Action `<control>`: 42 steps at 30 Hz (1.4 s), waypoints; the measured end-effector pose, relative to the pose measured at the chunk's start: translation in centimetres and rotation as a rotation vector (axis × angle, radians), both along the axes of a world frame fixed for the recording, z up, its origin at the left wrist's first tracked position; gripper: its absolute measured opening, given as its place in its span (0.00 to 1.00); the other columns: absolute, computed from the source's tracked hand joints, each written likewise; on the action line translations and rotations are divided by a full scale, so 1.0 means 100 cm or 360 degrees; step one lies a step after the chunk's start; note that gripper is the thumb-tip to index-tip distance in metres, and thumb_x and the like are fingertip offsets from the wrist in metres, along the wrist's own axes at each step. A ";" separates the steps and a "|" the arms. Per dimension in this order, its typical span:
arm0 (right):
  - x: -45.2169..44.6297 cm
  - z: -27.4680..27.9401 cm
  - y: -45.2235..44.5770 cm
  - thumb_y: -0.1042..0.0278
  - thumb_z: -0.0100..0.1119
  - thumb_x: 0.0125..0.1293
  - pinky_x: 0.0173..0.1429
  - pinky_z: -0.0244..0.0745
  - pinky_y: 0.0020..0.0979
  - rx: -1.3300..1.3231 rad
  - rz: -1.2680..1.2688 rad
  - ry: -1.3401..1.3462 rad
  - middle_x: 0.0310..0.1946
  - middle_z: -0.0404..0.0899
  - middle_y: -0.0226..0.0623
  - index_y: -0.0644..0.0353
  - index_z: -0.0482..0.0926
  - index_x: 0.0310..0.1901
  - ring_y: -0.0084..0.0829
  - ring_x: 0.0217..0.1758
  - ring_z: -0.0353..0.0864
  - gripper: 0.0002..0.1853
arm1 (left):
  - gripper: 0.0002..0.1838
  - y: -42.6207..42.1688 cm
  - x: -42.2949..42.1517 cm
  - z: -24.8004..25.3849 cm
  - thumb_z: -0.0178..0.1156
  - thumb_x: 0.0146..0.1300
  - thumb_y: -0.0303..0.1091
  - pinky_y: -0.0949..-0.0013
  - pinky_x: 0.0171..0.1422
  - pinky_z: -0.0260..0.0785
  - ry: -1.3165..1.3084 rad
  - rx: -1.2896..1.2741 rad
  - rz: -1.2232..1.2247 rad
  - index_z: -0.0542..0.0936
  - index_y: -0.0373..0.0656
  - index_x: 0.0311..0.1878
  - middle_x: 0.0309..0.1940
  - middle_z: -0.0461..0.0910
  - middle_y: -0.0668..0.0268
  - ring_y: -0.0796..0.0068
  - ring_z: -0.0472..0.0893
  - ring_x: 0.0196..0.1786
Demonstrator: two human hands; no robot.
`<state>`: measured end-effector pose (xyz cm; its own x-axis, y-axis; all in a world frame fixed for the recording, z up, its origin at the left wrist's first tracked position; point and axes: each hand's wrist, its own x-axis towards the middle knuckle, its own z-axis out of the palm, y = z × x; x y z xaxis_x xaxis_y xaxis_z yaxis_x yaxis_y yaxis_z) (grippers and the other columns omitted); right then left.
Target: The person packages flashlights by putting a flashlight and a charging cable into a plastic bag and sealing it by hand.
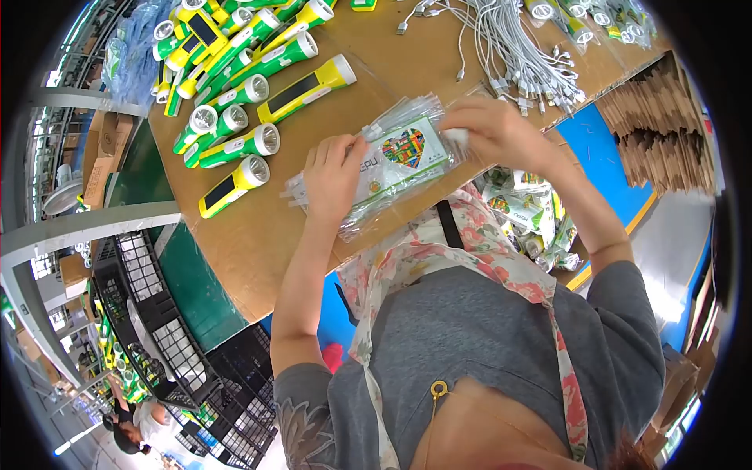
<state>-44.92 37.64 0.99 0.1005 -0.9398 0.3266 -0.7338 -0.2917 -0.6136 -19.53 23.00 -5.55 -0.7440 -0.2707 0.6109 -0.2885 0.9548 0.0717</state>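
Observation:
A stack of clear printed plastic bags [368, 184] lies on the cardboard-covered table in front of me. The top bag [403, 149] carries a green-edged print with a multicoloured heart. My left hand [333, 174] rests on the left part of the stack, its fingers laid over the plastic. At the stack's right end, my right hand [495, 131] has its fingers pinched together at the bag's edge. Something small and white [456, 136] shows beside these fingertips; its kind is unclear. Yellow-green flashlights [305, 88] lie just beyond my left hand.
More flashlights [235, 66] are heaped at the far left. White charging cables [509, 55] lie bundled beyond my right hand, near bagged flashlights [583, 23]. Filled bags [533, 215] sit below the table's right edge. Flattened cardboard [658, 125] is stacked right; black crates [168, 321] stand left.

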 end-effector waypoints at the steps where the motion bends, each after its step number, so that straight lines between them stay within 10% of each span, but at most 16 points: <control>1: 0.019 -0.010 -0.016 0.74 0.61 0.55 0.46 0.75 0.33 -0.0286 0.0068 0.0180 0.37 0.80 0.36 0.59 0.80 0.43 0.39 0.43 0.79 0.12 | 0.11 0.001 0.002 0.002 0.64 0.51 0.30 0.62 0.45 0.71 -0.0021 -0.0009 -0.0014 0.80 0.45 0.40 0.37 0.77 0.68 0.66 0.78 0.43; 5: 0.060 -0.037 -0.062 0.74 0.62 0.49 0.45 0.74 0.32 -0.0704 0.0120 0.0459 0.33 0.78 0.34 0.54 0.80 0.38 0.35 0.43 0.79 0.12 | 0.10 0.001 0.002 0.013 0.65 0.54 0.31 0.62 0.42 0.72 0.0089 -0.0074 -0.0061 0.79 0.44 0.40 0.34 0.79 0.65 0.65 0.81 0.38; 9: 0.062 -0.008 -0.068 0.78 0.61 0.52 0.40 0.74 0.33 -0.0475 0.0317 -0.0064 0.33 0.79 0.32 0.58 0.81 0.36 0.36 0.37 0.79 0.09 | 0.22 0.016 0.023 0.059 0.69 0.57 0.39 0.62 0.30 0.71 -0.0037 0.1254 0.0256 0.74 0.41 0.50 0.22 0.77 0.62 0.61 0.79 0.25; 15: 0.045 0.046 -0.046 0.83 0.56 0.53 0.40 0.75 0.35 -0.0126 0.0524 -0.0428 0.33 0.79 0.37 0.62 0.80 0.37 0.39 0.37 0.80 0.10 | 0.27 0.034 -0.002 0.113 0.76 0.49 0.34 0.77 0.23 0.62 0.0024 0.1240 0.0114 0.72 0.42 0.50 0.15 0.72 0.69 0.85 0.70 0.19; 20: 0.017 0.047 -0.026 0.86 0.51 0.52 0.42 0.74 0.36 -0.0194 0.0599 -0.0145 0.33 0.79 0.40 0.65 0.79 0.38 0.41 0.38 0.79 0.12 | 0.07 0.041 0.013 0.100 0.68 0.59 0.28 0.80 0.23 0.54 -0.0440 0.1231 -0.0382 0.79 0.38 0.36 0.19 0.70 0.74 0.89 0.64 0.21; 25: -0.062 0.027 -0.034 0.76 0.53 0.61 0.43 0.76 0.30 0.0606 -0.0446 -0.0320 0.33 0.81 0.38 0.62 0.79 0.39 0.31 0.38 0.82 0.07 | 0.07 0.031 0.055 0.102 0.62 0.65 0.30 0.75 0.29 0.66 -0.0168 0.1476 0.0068 0.79 0.37 0.41 0.22 0.77 0.68 0.84 0.74 0.25; 27: -0.083 0.016 -0.056 0.68 0.53 0.62 0.43 0.77 0.35 0.0794 -0.1172 0.0401 0.35 0.83 0.41 0.60 0.80 0.39 0.36 0.40 0.83 0.09 | 0.09 0.033 0.057 0.097 0.58 0.69 0.31 0.76 0.28 0.65 0.0053 0.1561 0.0051 0.78 0.32 0.42 0.24 0.77 0.71 0.84 0.73 0.24; 30: -0.115 -0.038 -0.077 0.60 0.55 0.60 0.42 0.78 0.42 0.0613 -0.1244 0.0749 0.35 0.84 0.44 0.61 0.81 0.35 0.44 0.37 0.84 0.12 | 0.10 0.038 0.040 0.102 0.56 0.70 0.32 0.78 0.28 0.65 0.0724 0.1865 -0.0074 0.77 0.33 0.44 0.24 0.76 0.70 0.85 0.72 0.25; 37: -0.055 0.003 -0.054 0.69 0.55 0.60 0.47 0.76 0.41 -0.0058 -0.0378 0.0344 0.35 0.83 0.42 0.55 0.80 0.49 0.45 0.41 0.82 0.15 | 0.10 0.023 -0.025 0.103 0.48 0.74 0.35 0.73 0.31 0.71 0.1318 0.1547 -0.0388 0.70 0.38 0.48 0.28 0.75 0.67 0.78 0.77 0.28; 38: -0.036 0.013 -0.052 0.71 0.55 0.60 0.47 0.76 0.41 -0.0193 -0.0146 0.0352 0.34 0.83 0.42 0.55 0.79 0.52 0.45 0.41 0.82 0.17 | 0.11 0.027 -0.041 0.110 0.50 0.73 0.35 0.70 0.39 0.73 0.1180 0.1416 -0.0292 0.73 0.35 0.45 0.37 0.76 0.61 0.71 0.81 0.39; 41: 0.014 0.047 -0.045 0.73 0.52 0.63 0.46 0.75 0.37 0.0437 -0.0084 0.0550 0.31 0.82 0.43 0.58 0.76 0.53 0.41 0.39 0.82 0.16 | 0.08 0.005 -0.076 0.103 0.53 0.71 0.33 0.68 0.33 0.71 0.0219 0.0748 -0.0056 0.75 0.37 0.43 0.28 0.79 0.62 0.70 0.80 0.28; 42: 0.018 0.044 -0.053 0.72 0.51 0.65 0.44 0.75 0.37 0.0219 -0.0004 0.0241 0.29 0.80 0.40 0.59 0.76 0.53 0.39 0.36 0.81 0.15 | 0.09 0.003 -0.071 0.105 0.53 0.72 0.34 0.68 0.34 0.72 0.0361 0.1152 -0.0083 0.75 0.37 0.43 0.26 0.78 0.63 0.70 0.79 0.28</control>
